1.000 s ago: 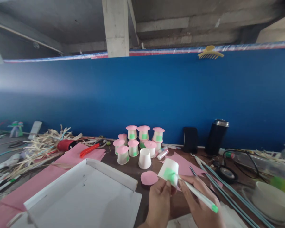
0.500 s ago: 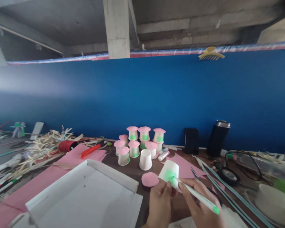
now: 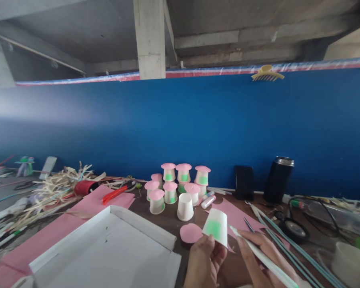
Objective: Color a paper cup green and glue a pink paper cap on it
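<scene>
A white paper cup (image 3: 223,226) with a green coloured square on its side is held by its lower edge in my left hand (image 3: 204,260), thumb in front. Closed around a white marker pen (image 3: 262,256) with a green tip is my right hand (image 3: 258,260); the tip points at the cup but stands a little apart from it. Just left of the cup lies a pink paper disc (image 3: 191,233). Behind it a plain white cup (image 3: 185,207) stands upside down. Several cups topped with pink discs (image 3: 170,193) are grouped farther back, some stacked, most with green patches.
At the left are an open white box (image 3: 108,252), pink paper sheets (image 3: 87,200), a red-handled cutter (image 3: 117,193) and a heap of pale strips (image 3: 67,182). Glue sticks (image 3: 208,200), a black bottle (image 3: 278,180), a black phone-like slab (image 3: 244,183) and bluish cords (image 3: 283,240) lie rightward.
The marker's tip has come off the cup and moved right with my right hand. The green patch now shows as a fuller square. My left hand still grips the cup, slightly turned.
</scene>
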A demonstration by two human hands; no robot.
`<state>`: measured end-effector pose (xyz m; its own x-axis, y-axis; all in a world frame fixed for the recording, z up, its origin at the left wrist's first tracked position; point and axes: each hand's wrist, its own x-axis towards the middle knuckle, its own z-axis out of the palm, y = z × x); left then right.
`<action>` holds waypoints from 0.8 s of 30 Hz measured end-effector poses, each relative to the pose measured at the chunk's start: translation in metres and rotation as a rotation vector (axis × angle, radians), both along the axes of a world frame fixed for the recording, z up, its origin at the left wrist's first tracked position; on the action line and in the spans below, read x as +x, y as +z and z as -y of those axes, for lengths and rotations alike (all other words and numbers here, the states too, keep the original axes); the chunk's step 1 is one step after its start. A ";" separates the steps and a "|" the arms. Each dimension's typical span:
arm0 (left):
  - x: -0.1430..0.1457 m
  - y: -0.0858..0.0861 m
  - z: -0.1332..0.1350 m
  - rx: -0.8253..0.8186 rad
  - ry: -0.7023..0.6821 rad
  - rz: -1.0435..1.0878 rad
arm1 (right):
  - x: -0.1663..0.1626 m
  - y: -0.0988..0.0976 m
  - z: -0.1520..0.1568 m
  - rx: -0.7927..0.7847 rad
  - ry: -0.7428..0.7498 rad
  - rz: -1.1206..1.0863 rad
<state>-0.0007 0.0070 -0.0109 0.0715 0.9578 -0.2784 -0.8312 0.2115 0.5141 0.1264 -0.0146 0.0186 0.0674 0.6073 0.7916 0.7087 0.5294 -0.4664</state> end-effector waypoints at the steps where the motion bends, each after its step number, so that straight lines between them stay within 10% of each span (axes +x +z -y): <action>1: 0.000 0.001 0.000 0.002 -0.009 0.007 | 0.000 0.000 -0.001 -0.006 0.000 0.010; 24: 0.001 0.005 0.002 0.133 -0.099 -0.140 | -0.004 0.000 -0.004 -0.030 0.062 0.077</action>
